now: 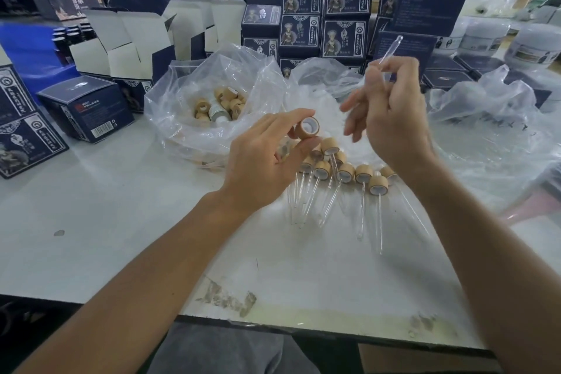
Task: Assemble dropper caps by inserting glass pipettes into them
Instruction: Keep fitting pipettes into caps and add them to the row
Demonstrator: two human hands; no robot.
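One thin glass pipette [383,55], light, stiff and breakable, pinched low in right hand [391,118], tip toward one o'clock; bamboo-look cap [308,127], light and rigid, pinched by left hand [267,158] at nine o'clock of it.

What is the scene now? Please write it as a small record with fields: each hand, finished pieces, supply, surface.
left hand: left hand pinches one wooden cap, open end towards the camera
right hand: right hand holds a glass pipette, raised, pointing up and away
pipette in cap: not yet
finished pieces: assembled droppers lie in a row on the table, between the hands
supply: loose caps in a clear plastic bag
surface: white table
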